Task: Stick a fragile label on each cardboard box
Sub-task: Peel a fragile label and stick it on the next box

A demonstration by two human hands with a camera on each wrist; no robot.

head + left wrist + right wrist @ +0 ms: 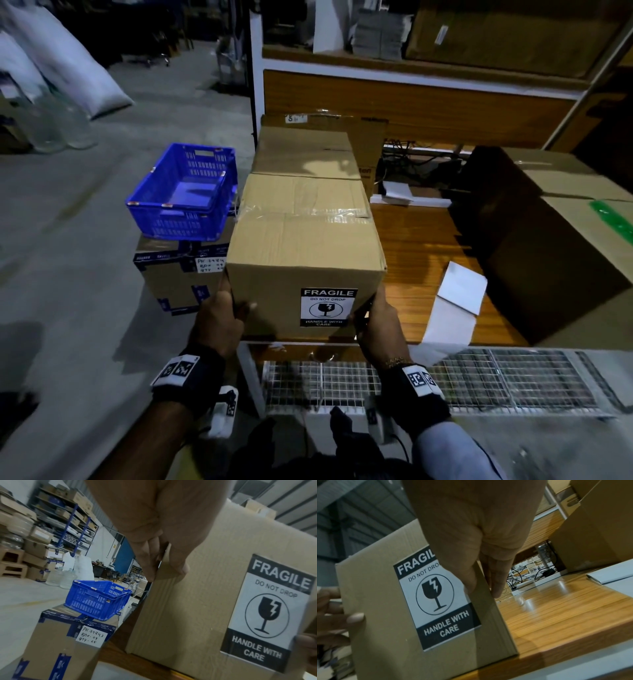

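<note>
At the near edge of the wooden table (pixel 421 240): a taped cardboard box (pixel 301 233) stands with its front face toward the person.
Label on this box: a black-and-white fragile label (pixel 328 307) sits flat on the front face, toward the right side; it looks fully stuck down.
Left hand (pixel 219 317): wraps the box's lower left corner, thumb on the front face, fingers (pixel 150 555) curled round the side.
Right hand (pixel 376 322): wraps the lower right corner the same way, thumb (pixel 462 574) lying over the label's right edge.
Done so far: this box appears finished.
Left to do: a second box (pixel 305 152) directly behind it and large boxes (pixel 561 240) on the right show no fragile label on the faces in view; their other faces are hidden.
Supplies: a strip of white label paper (pixel 455 305) lies on the table to the right, apart from the hands.
Nearby: a blue crate (pixel 185 195) rests on a smaller box (pixel 178 274) to the left.
Likely step now: moving or turning the labelled box aside.
</note>
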